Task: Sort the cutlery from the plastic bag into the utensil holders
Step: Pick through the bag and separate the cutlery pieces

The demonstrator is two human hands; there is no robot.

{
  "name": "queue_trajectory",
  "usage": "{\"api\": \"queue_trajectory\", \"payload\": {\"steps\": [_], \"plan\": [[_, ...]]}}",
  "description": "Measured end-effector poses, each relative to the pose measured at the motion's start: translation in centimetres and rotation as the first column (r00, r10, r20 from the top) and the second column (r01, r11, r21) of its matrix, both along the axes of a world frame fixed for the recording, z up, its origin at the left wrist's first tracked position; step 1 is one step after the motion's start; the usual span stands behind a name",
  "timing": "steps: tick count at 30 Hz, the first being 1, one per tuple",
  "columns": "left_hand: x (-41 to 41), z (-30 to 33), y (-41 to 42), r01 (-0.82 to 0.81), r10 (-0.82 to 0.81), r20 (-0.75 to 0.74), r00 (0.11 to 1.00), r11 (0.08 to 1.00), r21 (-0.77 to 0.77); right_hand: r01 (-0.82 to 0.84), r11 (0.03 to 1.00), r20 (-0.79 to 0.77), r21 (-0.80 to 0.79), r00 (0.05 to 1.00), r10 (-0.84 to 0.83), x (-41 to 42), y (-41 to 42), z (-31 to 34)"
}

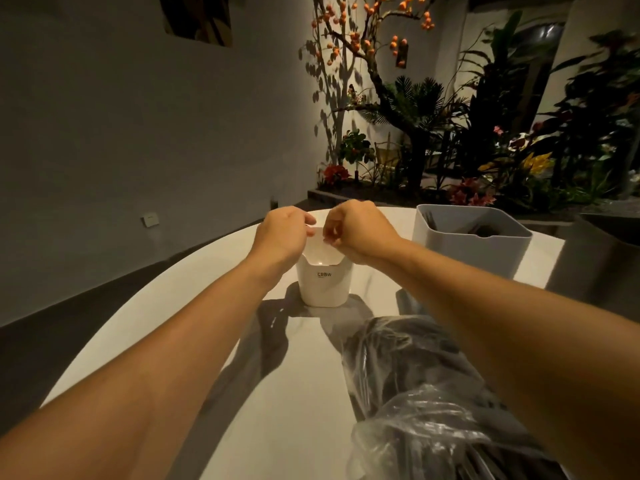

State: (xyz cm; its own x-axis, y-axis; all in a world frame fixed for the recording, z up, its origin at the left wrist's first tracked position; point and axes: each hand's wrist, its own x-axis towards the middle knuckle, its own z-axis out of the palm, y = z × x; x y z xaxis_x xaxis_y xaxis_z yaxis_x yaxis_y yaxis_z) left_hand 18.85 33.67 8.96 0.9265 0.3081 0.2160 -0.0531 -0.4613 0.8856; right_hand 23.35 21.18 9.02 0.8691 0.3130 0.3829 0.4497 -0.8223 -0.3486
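Hands meet over the small white holder (323, 284) on the counter (294, 427). Left hand (282, 233) and right hand (356, 230) both pinch its top edge. Cutlery bag (426, 393) lies near.

**A dim room with a lit corner of plants**

A round white table (277, 427) with a glossy top fills the lower part of the view. Behind it stands a plain grey wall (121, 133), mostly in shadow. A dark picture (197, 17) hangs high on it, and a small white box (150, 220) sits low on it, near the dark floor (69, 323). On the right, warm light falls on a bare tree with orange fruits (360, 39), which throws shadows on the wall. Green plants (502, 116) and red flowers (335, 173) grow around it.
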Motion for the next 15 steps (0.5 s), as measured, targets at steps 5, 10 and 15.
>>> {"api": "queue_trajectory", "payload": {"steps": [5,10,15], "plan": [[-0.3,-0.2,0.2,-0.035,0.036,0.050,0.998,0.999,-0.019,-0.003,1.000,-0.019,-0.002,1.000,0.003,-0.7,-1.3,0.7],[-2.9,1.4,-1.7,0.033,-0.027,0.111,0.993,0.998,-0.047,-0.021,0.999,0.044,0.046,0.999,0.019,-5.0,-4.4,3.4],[-7.9,2.2,-5.1,0.138,-0.133,0.173,0.976,0.990,-0.016,-0.053,0.996,0.017,0.076,0.999,0.052,-11.6,-7.6,4.8]]}}
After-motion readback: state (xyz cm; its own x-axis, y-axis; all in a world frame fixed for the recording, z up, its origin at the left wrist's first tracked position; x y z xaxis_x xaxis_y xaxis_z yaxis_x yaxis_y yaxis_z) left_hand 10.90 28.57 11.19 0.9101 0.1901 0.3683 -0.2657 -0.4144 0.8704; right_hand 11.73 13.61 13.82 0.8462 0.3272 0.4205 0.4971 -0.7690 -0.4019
